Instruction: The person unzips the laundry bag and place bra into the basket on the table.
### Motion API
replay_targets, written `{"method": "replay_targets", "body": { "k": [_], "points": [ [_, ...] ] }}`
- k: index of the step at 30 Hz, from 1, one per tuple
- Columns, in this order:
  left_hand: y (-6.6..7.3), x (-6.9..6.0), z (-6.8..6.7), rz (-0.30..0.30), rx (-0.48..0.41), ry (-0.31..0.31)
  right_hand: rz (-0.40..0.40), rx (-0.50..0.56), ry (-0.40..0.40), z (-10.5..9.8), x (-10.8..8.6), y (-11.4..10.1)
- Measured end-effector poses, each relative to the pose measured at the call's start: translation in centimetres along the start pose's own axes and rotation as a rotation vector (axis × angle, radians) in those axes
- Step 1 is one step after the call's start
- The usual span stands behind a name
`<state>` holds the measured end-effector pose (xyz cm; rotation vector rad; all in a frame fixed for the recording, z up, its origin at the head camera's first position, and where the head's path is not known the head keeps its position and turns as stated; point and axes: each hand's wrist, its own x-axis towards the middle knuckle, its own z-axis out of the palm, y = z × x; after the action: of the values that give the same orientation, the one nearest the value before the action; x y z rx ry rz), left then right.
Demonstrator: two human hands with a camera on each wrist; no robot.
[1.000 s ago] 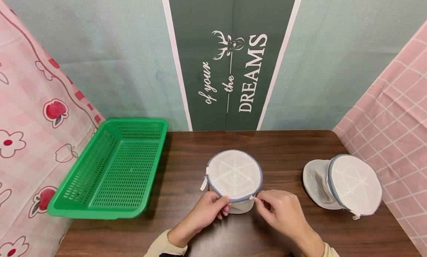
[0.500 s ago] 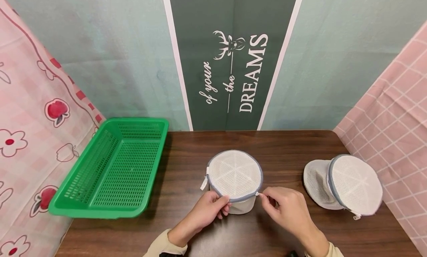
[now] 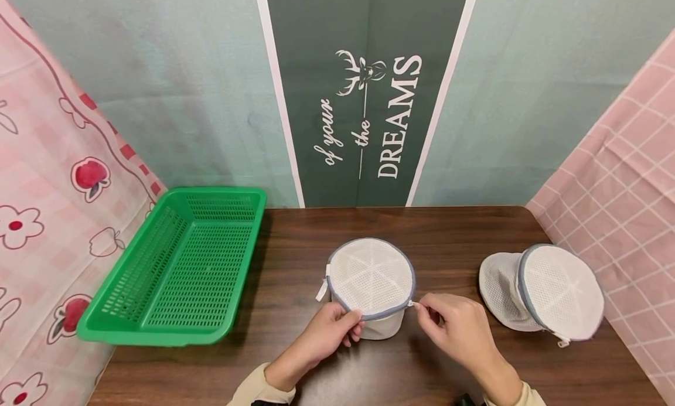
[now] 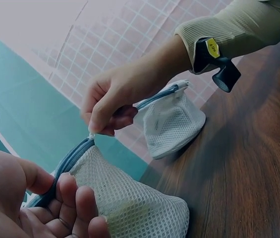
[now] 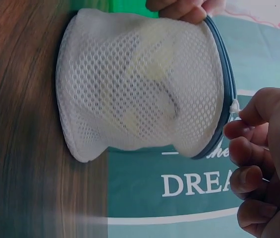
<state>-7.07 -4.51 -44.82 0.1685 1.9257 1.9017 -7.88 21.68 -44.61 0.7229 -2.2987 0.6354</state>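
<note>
A round white mesh laundry bag (image 3: 371, 274) with a blue-grey zipper rim stands upright on the table in front of me. Through its mesh side in the right wrist view, something pale yellow shows faintly inside the bag (image 5: 144, 84). My left hand (image 3: 329, 330) pinches the near edge of the rim between thumb and fingers. At the rim's right side, my right hand (image 3: 459, 330) pinches the small white zipper pull (image 3: 412, 304). A white fabric tab (image 3: 322, 289) hangs from the left of the rim.
To the right, a second mesh laundry bag (image 3: 561, 292) leans over, its zipper pull at the near edge. A green perforated basket (image 3: 239, 277) sits at the left of the brown wooden table (image 3: 443, 224). Curtains of cloth stand behind and at both sides.
My right hand has drawn the zipper pull a short way along the rim, to the right and away from me. The left hand stays on the rim, and the bag keeps its place.
</note>
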Motion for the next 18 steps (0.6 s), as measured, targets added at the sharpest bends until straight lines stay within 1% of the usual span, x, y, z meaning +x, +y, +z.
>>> {"method": "replay_targets", "body": {
  "k": [2,6,18],
  "points": [
    [0.0,0.0,0.0,0.000,-0.001,0.000,0.004,-0.005,0.010,-0.1,-0.1,0.2],
    [0.0,0.0,0.1,-0.004,-0.004,0.000,0.020,-0.011,-0.003,-0.1,-0.1,0.5],
    [0.1,-0.1,0.1,-0.015,-0.006,-0.001,0.058,-0.025,-0.002,-0.3,-0.1,1.2]
  ]
}}
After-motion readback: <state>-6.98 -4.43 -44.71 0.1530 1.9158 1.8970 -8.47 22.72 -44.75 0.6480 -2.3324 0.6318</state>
